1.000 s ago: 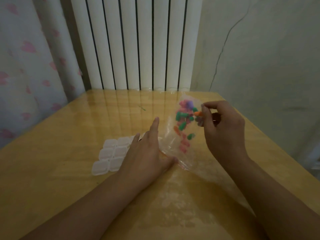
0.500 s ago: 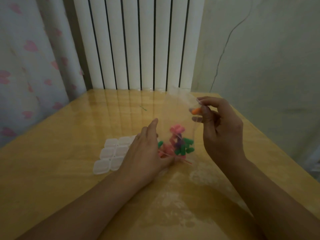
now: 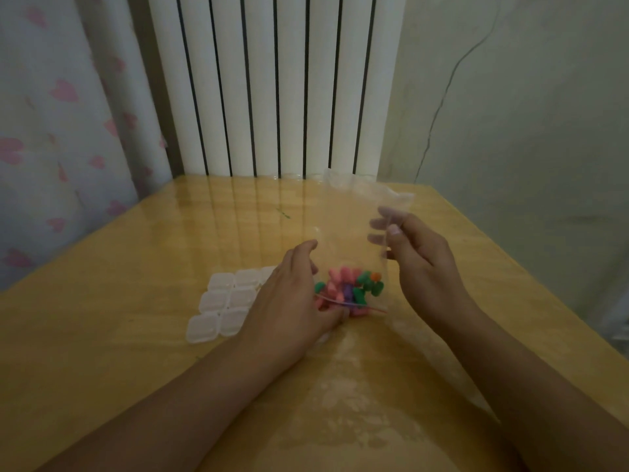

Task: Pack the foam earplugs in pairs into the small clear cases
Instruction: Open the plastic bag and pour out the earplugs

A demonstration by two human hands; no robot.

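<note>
A clear plastic zip bag [image 3: 350,233] stands upside down on the table, its red zip line low near the tabletop. Several foam earplugs [image 3: 350,289], pink, green, purple and orange, are heaped inside at its lower end. My right hand [image 3: 422,264] pinches the bag's right edge between thumb and fingers. My left hand [image 3: 292,301] grips the bag's lower left part by the zip line. Several small clear cases [image 3: 224,301] lie shut in a block just left of my left hand, which hides part of the block.
The wooden table [image 3: 119,335] has a glossy clear cover. A white radiator [image 3: 272,86] stands behind the far edge, a heart-print curtain [image 3: 61,131] at the left, a cracked wall [image 3: 510,97] at the right. The table's right edge runs close to my right arm.
The earplugs slid from the raised end of the bag down to the end by my left hand. My right hand shifted its pinch on the bag's edge; an orange earplug near its fingers is now in the heap.
</note>
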